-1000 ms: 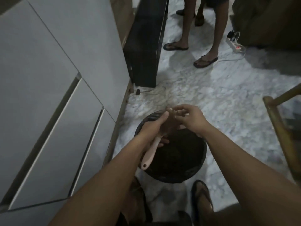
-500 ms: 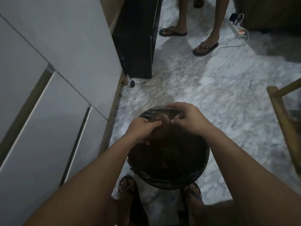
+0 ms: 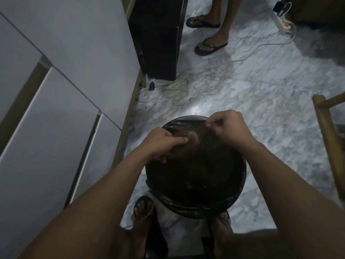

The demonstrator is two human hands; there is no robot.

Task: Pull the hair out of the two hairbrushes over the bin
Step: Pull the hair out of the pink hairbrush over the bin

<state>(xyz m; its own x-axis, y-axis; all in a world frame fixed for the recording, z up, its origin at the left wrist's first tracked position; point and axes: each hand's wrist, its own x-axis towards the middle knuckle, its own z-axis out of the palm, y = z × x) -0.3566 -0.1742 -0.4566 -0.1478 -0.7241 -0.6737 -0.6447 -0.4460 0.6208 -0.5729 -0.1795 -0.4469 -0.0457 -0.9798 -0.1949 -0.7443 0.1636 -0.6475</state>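
Note:
A round black bin [image 3: 240, 186] stands on the marble floor between my feet. Above its far half my left hand [image 3: 160, 143] grips a hairbrush [image 3: 190, 140] by the head, its brown pad facing up and its handle hidden under my hand. My right hand [image 3: 229, 126] is up and to the right of the brush, fingers pinched on thin strands of hair [image 3: 202, 128] that stretch from the brush pad to my fingertips. Only one hairbrush is in view.
White cabinet doors [image 3: 56, 90] run along the left. A dark cabinet [image 3: 158, 38] stands beyond them with cables [image 3: 168, 86] at its foot. Another person's sandalled feet [image 3: 211, 43] are ahead, a power strip [image 3: 283, 25] far right, a wooden chair frame [image 3: 326, 131] at right.
The camera tilted down over the bin. My left hand shifted from the handle to the brush head. My right hand pulled away to the right, drawing hair out.

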